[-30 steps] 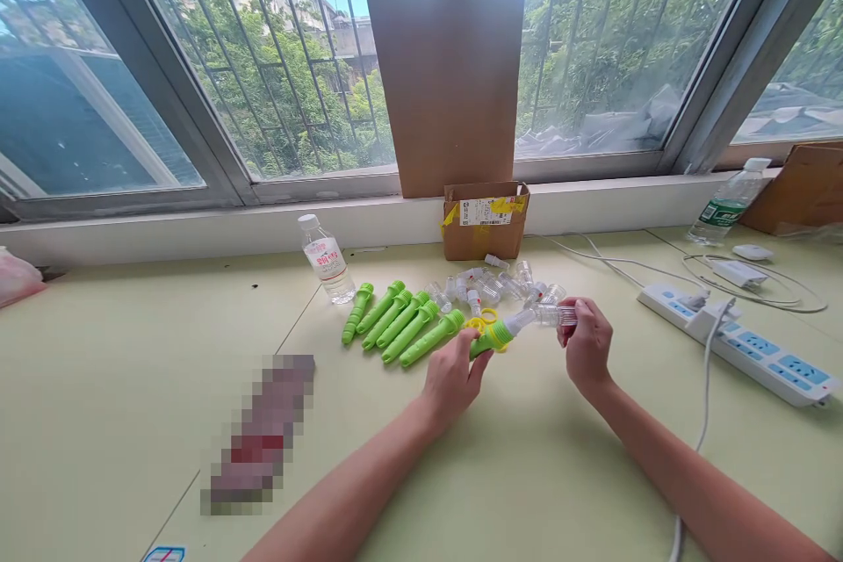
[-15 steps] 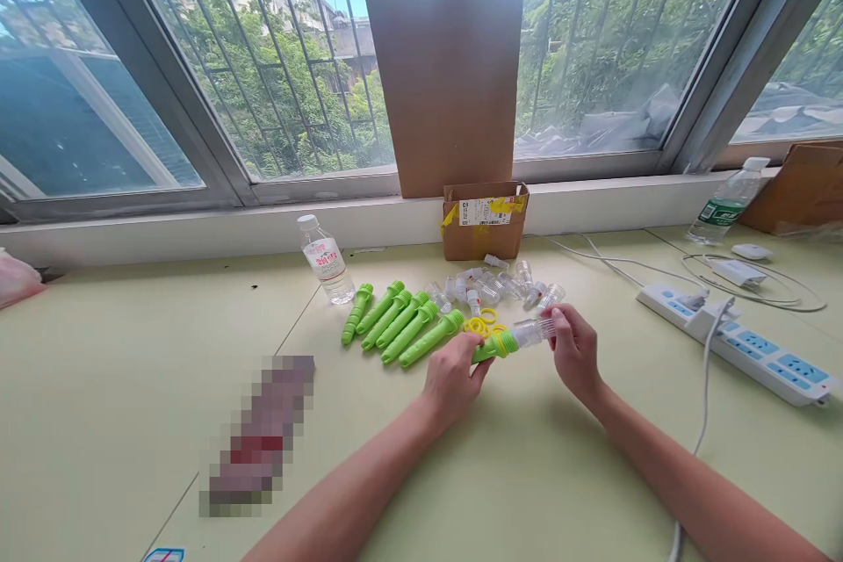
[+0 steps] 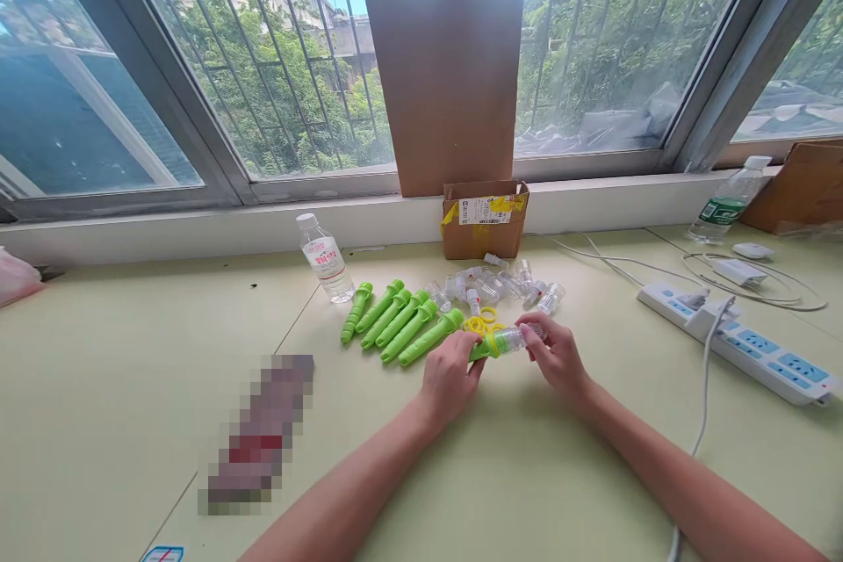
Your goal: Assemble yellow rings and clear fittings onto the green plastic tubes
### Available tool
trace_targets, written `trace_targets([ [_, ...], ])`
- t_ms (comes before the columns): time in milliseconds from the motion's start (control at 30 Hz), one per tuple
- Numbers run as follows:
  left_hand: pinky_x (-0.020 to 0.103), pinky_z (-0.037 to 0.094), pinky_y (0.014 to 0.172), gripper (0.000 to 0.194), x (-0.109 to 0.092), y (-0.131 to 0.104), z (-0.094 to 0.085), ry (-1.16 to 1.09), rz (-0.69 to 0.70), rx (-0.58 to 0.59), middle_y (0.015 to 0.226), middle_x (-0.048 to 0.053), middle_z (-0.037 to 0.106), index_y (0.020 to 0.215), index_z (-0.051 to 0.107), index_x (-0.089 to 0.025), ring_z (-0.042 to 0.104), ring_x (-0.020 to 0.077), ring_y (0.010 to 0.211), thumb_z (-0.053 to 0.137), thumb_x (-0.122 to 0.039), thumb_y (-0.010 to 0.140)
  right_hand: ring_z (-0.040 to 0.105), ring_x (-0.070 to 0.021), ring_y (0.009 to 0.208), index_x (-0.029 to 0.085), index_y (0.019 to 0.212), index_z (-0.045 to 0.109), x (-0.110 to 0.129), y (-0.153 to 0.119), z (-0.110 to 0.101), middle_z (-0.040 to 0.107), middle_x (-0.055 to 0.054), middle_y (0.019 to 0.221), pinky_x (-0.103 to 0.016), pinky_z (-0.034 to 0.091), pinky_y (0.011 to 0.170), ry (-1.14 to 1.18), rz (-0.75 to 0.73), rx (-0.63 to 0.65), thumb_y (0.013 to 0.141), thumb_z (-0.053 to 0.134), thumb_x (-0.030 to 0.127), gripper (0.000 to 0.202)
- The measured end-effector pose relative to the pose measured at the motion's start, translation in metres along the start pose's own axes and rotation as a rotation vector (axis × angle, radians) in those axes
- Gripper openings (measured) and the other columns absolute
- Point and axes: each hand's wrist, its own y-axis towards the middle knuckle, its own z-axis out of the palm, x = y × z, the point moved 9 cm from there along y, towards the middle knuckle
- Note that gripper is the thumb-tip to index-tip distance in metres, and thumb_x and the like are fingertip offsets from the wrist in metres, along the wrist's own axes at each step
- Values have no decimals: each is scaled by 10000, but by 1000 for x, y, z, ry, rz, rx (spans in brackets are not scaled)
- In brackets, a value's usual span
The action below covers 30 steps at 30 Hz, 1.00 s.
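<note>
- As the right hand [image 3: 555, 356] comes in leftward, the clear sleeve [image 3: 508, 341] closes up on the green tube [image 3: 479, 352]: a second ago they stood apart, with a white tip showing between them!
- Now the sleeve's left end meets the tube's ribbed collar, so the two parts look mated, though I can't tell from here whether they're fully seated.
- Left hand [image 3: 448, 376] wrapped firmly round the tube, barely shifting; right hand pinching the sleeve's right end with its fingertips.
- And the held pair sits above the bench [image 3: 527, 474], just right of six green tubes [image 3: 431, 339] lying in a slanted row, those unmoved.
- Just beyond the joint lie the yellow rings [image 3: 475, 327]; farther off, the scattered clear pieces [image 3: 488, 288], near the small cardboard box [image 3: 486, 246].
- Far left, past the row, stands a water bottle [image 3: 326, 262]; well right, the power strip [image 3: 757, 353].
</note>
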Motion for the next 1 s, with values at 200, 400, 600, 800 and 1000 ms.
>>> trace_targets([
  [200,263,451,654,263,0,1,-2,98,-9,-6,874,24,620,1001,559,-211,587,180,797,587,-110,760,480,-111,460,184,834,585,1,1,5,510,30,553,-228,381,435,18,4,66,856,531,366,191],
  [400,257,433,646,315,0,1,-2,138,4,0,862,19,607,990,582,-222,565,175,793,557,-53,726,482,-114,395,178,737,576,-12,-1,10,510,28,485,-229,386,389,68,123,141,835,559,444,284],
  [600,269,417,635,248,-5,2,-1,180,62,3,829,24,592,921,607,-213,540,175,764,535,-60,739,484,-111,412,174,591,538,-13,0,16,500,15,485,-230,376,407,31,111,203,864,503,461,398],
  [800,284,424,668,270,-1,3,0,189,47,17,832,27,584,917,604,-214,534,183,782,516,-38,732,527,-123,491,169,931,660,-9,-3,27,604,5,617,-242,436,473,67,104,305,806,598,447,311],
  [1000,310,432,718,315,1,2,1,205,20,58,871,42,587,976,586,-206,531,200,824,493,-38,725,634,-207,772,183,1024,681,-9,-5,32,697,-45,899,-297,516,673,74,67,378,680,741,400,411],
])
